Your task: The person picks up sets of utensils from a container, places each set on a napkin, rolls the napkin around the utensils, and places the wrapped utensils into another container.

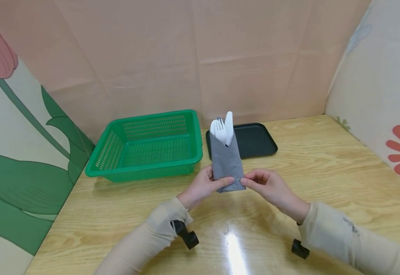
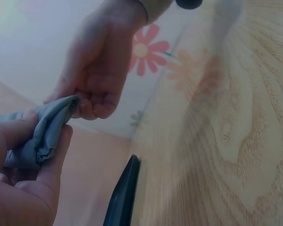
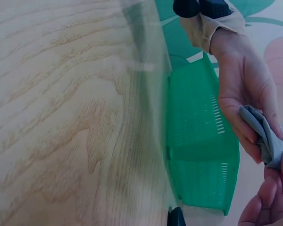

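A folded grey napkin (image 1: 225, 162) is held up above the table, its open end pointing away from me. White plastic cutlery sticks out of it: a fork (image 1: 221, 130), a knife (image 1: 229, 126) and a third rounded piece at the left, possibly a spoon. My left hand (image 1: 205, 185) grips the napkin's lower left part, thumb across the front and fingers behind. At the lower right corner, my right hand (image 1: 273, 188) pinches the edge between thumb and fingers. Both wrist views show the napkin's folded bottom end (image 2: 49, 134) between the hands.
An open green plastic basket (image 1: 148, 168) stands at the back left. Behind the napkin, a dark tray (image 1: 256, 141) lies flat on the wooden table (image 1: 323, 164) and is partly covered from view. Fabric-like walls border the table's back and sides.
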A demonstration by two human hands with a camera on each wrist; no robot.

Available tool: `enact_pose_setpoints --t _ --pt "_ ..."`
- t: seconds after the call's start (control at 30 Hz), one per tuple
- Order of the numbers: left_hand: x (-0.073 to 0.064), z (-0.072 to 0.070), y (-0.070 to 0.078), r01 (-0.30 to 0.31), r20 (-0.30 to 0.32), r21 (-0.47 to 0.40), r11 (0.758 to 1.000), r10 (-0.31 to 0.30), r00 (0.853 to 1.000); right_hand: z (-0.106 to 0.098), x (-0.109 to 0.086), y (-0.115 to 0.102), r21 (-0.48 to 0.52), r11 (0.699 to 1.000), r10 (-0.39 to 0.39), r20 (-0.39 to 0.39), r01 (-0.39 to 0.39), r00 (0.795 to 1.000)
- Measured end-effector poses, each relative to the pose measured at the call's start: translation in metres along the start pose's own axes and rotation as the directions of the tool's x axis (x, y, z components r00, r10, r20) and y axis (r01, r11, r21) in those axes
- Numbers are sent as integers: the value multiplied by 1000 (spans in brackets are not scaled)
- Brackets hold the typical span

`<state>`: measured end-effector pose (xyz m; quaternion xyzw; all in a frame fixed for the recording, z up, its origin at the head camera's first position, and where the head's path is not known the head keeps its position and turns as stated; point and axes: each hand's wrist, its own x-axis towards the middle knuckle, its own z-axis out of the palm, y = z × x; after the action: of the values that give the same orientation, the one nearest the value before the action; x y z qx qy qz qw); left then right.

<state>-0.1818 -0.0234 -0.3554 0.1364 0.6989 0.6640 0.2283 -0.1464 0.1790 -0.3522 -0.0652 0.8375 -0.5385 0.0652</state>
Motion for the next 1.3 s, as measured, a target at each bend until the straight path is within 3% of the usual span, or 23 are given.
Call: enact_pose_setpoints --t 0.2,0.4,0.67,1.03,1.3 --pt "0 1 1 -7 1 1 1000 7 1000 1 -1 -2 1 999 -51 -15 51 999" --pt "1 0 1 17 -10 -10 1000 -17 1000 -1 -1 0 -12 1000 -21 -16 21 1000" --pt "1 -4 5 18 -40 -59 998 -20 999 -1 -1 6 -80 997 -17 58 22 998" --pt "1 -5 7 33 -31 -32 999 -34 999 -1 0 4 -19 998 -56 118 58 991" --pt "2 -4 5 29 -33 -44 999 -31 999 -1 0 3 -23 999 -19 135 22 991"
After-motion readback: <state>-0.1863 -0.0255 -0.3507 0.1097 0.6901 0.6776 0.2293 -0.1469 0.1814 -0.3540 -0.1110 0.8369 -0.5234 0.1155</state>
